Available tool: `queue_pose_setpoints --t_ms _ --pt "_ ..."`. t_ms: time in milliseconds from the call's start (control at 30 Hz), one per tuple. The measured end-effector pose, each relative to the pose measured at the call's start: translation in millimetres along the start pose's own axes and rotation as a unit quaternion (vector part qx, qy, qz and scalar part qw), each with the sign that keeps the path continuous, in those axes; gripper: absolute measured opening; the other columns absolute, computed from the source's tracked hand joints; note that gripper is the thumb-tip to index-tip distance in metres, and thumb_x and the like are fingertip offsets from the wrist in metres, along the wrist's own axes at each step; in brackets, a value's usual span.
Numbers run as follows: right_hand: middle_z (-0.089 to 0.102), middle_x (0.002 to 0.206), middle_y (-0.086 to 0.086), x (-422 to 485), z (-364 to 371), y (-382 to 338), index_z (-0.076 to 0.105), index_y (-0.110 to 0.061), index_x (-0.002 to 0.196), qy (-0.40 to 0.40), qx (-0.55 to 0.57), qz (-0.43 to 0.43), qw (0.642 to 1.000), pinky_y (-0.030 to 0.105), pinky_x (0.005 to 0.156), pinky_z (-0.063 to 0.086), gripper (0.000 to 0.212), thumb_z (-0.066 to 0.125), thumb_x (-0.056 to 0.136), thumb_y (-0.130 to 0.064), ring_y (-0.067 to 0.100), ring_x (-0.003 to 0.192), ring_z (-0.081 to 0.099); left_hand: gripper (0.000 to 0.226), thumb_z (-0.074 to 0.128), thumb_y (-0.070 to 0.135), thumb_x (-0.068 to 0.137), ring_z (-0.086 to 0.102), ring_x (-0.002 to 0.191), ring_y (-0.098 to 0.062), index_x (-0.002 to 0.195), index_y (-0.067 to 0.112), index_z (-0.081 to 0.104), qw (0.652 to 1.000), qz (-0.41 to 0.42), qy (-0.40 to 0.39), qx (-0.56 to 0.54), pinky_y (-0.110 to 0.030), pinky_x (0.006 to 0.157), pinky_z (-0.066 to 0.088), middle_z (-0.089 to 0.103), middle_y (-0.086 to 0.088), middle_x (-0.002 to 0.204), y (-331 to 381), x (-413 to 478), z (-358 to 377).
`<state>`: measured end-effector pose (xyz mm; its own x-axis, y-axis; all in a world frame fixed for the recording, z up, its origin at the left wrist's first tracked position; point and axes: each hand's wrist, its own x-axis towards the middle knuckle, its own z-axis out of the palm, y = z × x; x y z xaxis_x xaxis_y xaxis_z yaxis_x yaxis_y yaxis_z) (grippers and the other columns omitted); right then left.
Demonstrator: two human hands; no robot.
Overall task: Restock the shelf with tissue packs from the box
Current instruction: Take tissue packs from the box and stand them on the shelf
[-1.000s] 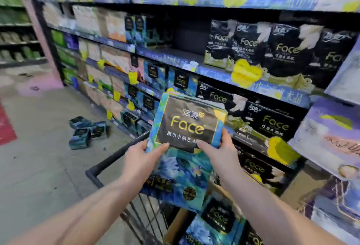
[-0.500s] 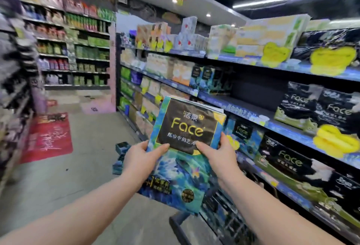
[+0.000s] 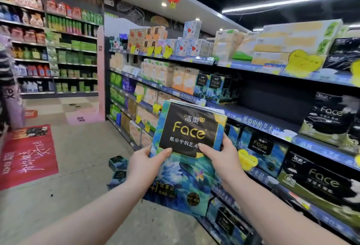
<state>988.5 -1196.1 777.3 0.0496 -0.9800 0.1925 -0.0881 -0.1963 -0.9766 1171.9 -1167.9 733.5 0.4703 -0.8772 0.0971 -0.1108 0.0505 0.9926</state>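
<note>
Supermarket aisle; bare shelf point(image 3: 253, 111) gap sat up-right of hands. Left hand point(image 3: 144, 163) and right hand point(image 3: 222, 157) clamped the tissue pack point(image 3: 188, 133) between them, thumbs in front. Likely light, soft, slick film: hold side edges.

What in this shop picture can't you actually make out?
Head view:
- Fingers of left hand and right hand: behind the tissue pack; only thumbs show.
- Supply box: nowhere in frame.
- Writing on yellow tags: too blurred.
- Packs on the floor: partly behind the left hand.
</note>
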Motion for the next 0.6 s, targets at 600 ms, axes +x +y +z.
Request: queue_pose_setpoints --t_ms 600 --pt "0.071 0.109 -0.002 287 -67 36 0.055 -0.025 0.124 0.124 0.011 -0.026 0.992 0.046 0.093 0.053 0.048 0.073 0.08 -0.017 0.022 0.099 0.067 0.024 0.072 0.051 0.071 0.069 0.085 -0.014 0.081 0.029 0.07 0.985 0.075 -0.145 0.053 -0.041 0.084 0.055 0.074 0.011 0.083 34 267 196"
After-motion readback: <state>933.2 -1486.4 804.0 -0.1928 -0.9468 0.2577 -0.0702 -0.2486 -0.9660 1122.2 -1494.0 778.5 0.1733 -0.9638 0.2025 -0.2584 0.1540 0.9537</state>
